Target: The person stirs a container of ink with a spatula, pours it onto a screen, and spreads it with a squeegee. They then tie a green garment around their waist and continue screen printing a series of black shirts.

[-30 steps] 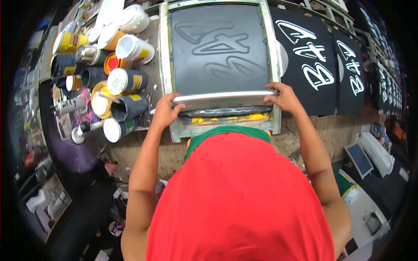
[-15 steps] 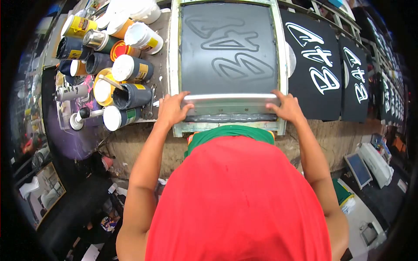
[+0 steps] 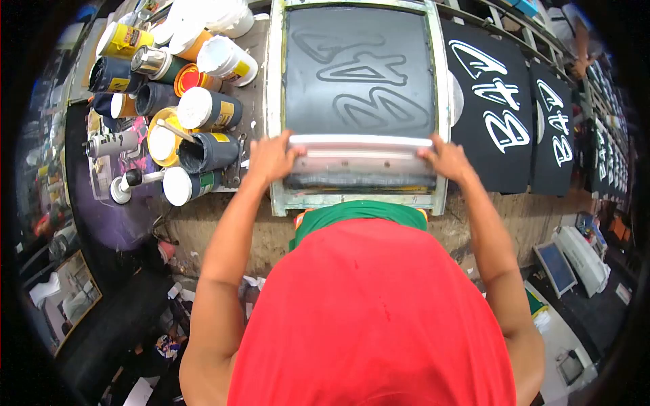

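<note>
A wide metal squeegee (image 3: 359,150) lies across the near end of a framed printing screen (image 3: 274,81). My left hand (image 3: 272,160) grips its left end and my right hand (image 3: 445,160) its right end, thumbs on the near face. The squeegee is smeared by motion. Beyond it, the grey mesh (image 3: 359,61) carries outlined lettering. Dark ink lies along the near edge of the frame, partly behind the squeegee. To the right of the screen lies a black printed panel (image 3: 487,162) with white lettering.
Several paint tubs crowd the left side, among them a dark open bucket (image 3: 206,152) with a stick and a white-lidded tub (image 3: 196,108). A wrench (image 3: 238,162) lies near the frame. More black panels (image 3: 554,169) extend right. At the far upper right is another person's arm (image 3: 581,44).
Both my hands and the squeegee have shifted slightly away from me along the screen. Another person's arm has come into view at the upper right.
</note>
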Demonstrator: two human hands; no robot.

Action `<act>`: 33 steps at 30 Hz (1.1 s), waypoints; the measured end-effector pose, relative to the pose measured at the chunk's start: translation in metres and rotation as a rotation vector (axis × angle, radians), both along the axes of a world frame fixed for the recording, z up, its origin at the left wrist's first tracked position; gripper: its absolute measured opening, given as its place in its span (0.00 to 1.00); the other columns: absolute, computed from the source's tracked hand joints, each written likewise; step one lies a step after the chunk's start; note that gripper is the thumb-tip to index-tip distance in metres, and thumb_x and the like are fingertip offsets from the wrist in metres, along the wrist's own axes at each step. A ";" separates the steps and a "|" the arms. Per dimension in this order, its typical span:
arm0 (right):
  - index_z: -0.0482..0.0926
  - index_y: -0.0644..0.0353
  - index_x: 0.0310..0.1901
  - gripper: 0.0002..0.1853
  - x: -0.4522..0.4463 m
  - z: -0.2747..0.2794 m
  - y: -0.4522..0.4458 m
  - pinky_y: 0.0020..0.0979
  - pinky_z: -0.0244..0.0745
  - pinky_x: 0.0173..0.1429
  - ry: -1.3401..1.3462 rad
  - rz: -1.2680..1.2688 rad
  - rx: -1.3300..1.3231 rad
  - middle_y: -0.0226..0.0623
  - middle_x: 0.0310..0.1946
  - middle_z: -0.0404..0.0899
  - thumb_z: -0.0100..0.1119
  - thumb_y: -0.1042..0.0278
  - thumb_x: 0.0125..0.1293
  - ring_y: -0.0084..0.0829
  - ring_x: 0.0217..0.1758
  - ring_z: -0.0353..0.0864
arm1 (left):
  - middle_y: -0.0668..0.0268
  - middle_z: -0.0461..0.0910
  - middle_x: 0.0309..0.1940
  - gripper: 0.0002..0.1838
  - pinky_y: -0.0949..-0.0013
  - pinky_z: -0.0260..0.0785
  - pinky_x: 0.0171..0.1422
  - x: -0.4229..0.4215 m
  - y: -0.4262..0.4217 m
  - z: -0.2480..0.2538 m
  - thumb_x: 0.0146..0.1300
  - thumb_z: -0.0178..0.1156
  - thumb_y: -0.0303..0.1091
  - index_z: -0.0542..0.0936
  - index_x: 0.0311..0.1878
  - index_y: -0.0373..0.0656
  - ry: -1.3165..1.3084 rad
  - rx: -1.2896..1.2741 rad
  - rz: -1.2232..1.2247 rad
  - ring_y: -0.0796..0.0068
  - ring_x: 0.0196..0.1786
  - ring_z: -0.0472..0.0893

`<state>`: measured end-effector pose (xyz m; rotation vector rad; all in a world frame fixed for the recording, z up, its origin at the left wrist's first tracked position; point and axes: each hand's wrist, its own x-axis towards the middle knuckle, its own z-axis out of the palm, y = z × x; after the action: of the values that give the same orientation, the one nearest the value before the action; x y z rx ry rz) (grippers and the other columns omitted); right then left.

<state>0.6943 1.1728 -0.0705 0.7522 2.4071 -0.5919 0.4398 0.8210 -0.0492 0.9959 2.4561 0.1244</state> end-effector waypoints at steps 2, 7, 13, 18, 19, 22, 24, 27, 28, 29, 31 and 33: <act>0.73 0.56 0.63 0.38 -0.022 0.005 0.021 0.59 0.65 0.65 0.223 0.007 0.107 0.55 0.46 0.86 0.53 0.29 0.69 0.58 0.57 0.82 | 0.53 0.86 0.47 0.27 0.41 0.64 0.59 -0.030 0.020 0.003 0.67 0.61 0.59 0.79 0.58 0.47 0.138 0.045 -0.016 0.46 0.54 0.81; 0.76 0.56 0.61 0.31 -0.113 0.052 0.082 0.52 0.69 0.60 0.416 0.002 0.238 0.50 0.45 0.87 0.66 0.41 0.66 0.54 0.54 0.82 | 0.56 0.84 0.49 0.25 0.47 0.67 0.55 -0.110 0.087 0.029 0.67 0.64 0.53 0.76 0.62 0.52 0.371 0.321 0.032 0.50 0.54 0.79; 0.80 0.53 0.55 0.22 -0.203 0.049 0.144 0.50 0.69 0.54 0.671 0.005 0.443 0.42 0.45 0.87 0.70 0.53 0.63 0.50 0.53 0.80 | 0.57 0.81 0.48 0.20 0.48 0.68 0.56 -0.202 0.165 0.021 0.68 0.63 0.46 0.77 0.62 0.57 0.528 0.429 0.035 0.51 0.55 0.78; 0.80 0.52 0.53 0.21 -0.260 -0.002 0.188 0.48 0.69 0.53 0.750 -0.001 0.585 0.40 0.43 0.86 0.71 0.58 0.60 0.47 0.51 0.78 | 0.59 0.78 0.55 0.22 0.42 0.68 0.59 -0.260 0.208 -0.027 0.67 0.63 0.38 0.75 0.64 0.61 0.490 0.300 0.065 0.53 0.59 0.77; 0.80 0.52 0.53 0.20 -0.265 -0.004 0.189 0.48 0.69 0.53 0.746 -0.022 0.579 0.39 0.43 0.86 0.71 0.58 0.60 0.47 0.52 0.78 | 0.58 0.78 0.56 0.23 0.41 0.67 0.62 -0.261 0.213 -0.026 0.68 0.62 0.37 0.74 0.65 0.62 0.461 0.305 0.086 0.52 0.61 0.77; 0.80 0.52 0.52 0.20 -0.270 -0.001 0.197 0.49 0.70 0.54 0.707 -0.021 0.557 0.39 0.44 0.85 0.71 0.57 0.61 0.47 0.53 0.79 | 0.58 0.78 0.57 0.23 0.41 0.65 0.64 -0.269 0.217 -0.020 0.67 0.60 0.36 0.74 0.66 0.62 0.435 0.284 0.047 0.52 0.61 0.77; 0.80 0.53 0.52 0.20 -0.268 0.001 0.198 0.49 0.71 0.54 0.649 0.007 0.535 0.39 0.44 0.86 0.70 0.56 0.61 0.47 0.54 0.79 | 0.57 0.79 0.56 0.23 0.40 0.65 0.65 -0.274 0.214 -0.015 0.66 0.60 0.35 0.74 0.65 0.60 0.392 0.267 0.001 0.50 0.61 0.77; 0.80 0.53 0.54 0.22 -0.270 0.000 0.202 0.51 0.73 0.59 0.589 0.037 0.580 0.41 0.51 0.84 0.69 0.52 0.62 0.48 0.58 0.79 | 0.57 0.82 0.54 0.24 0.43 0.69 0.63 -0.281 0.212 -0.012 0.65 0.60 0.36 0.77 0.66 0.60 0.363 0.311 -0.025 0.50 0.59 0.80; 0.81 0.53 0.55 0.23 -0.273 0.007 0.202 0.51 0.73 0.60 0.556 0.042 0.565 0.41 0.53 0.83 0.69 0.52 0.62 0.48 0.59 0.79 | 0.57 0.83 0.54 0.24 0.44 0.70 0.63 -0.284 0.214 -0.009 0.65 0.60 0.36 0.78 0.66 0.60 0.365 0.294 -0.028 0.50 0.59 0.81; 0.81 0.53 0.55 0.23 -0.273 0.007 0.203 0.52 0.73 0.62 0.522 0.048 0.547 0.42 0.55 0.82 0.69 0.51 0.62 0.48 0.60 0.78 | 0.58 0.84 0.54 0.24 0.45 0.71 0.63 -0.284 0.215 -0.007 0.66 0.60 0.37 0.78 0.66 0.61 0.366 0.275 -0.028 0.51 0.59 0.81; 0.82 0.53 0.56 0.23 -0.277 0.006 0.205 0.51 0.73 0.64 0.527 0.088 0.554 0.42 0.57 0.81 0.69 0.53 0.61 0.47 0.63 0.77 | 0.59 0.83 0.56 0.25 0.44 0.69 0.66 -0.288 0.216 -0.004 0.66 0.61 0.39 0.78 0.67 0.60 0.352 0.224 -0.046 0.53 0.61 0.80; 0.82 0.53 0.57 0.24 -0.280 0.010 0.204 0.50 0.74 0.66 0.513 0.090 0.517 0.42 0.57 0.81 0.68 0.55 0.61 0.47 0.64 0.77 | 0.59 0.83 0.57 0.25 0.44 0.68 0.67 -0.291 0.215 -0.005 0.66 0.61 0.40 0.78 0.68 0.60 0.329 0.204 -0.039 0.52 0.62 0.80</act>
<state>0.4146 1.3765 -0.0603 0.7539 3.1119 -0.1202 0.1484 1.0363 -0.0541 1.2352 2.7611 0.2164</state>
